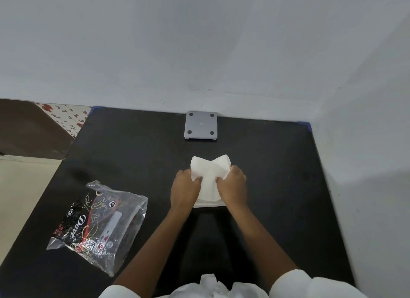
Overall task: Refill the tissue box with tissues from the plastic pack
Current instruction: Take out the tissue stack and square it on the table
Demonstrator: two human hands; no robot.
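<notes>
Black table (266, 164), two hands (185, 186) gripping one tissue stack (209, 171), possibly over box

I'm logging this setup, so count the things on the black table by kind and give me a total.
Tissue stack, gripped by left hand and right hand: 1
White tissue box, under the stack: 1
Plastic pack: 1
Grey square plate: 1
Total: 4

White tissues (209, 178); black table (266, 175); grey square lid (200, 125); clear pack (99, 226), black-red print.
</notes>
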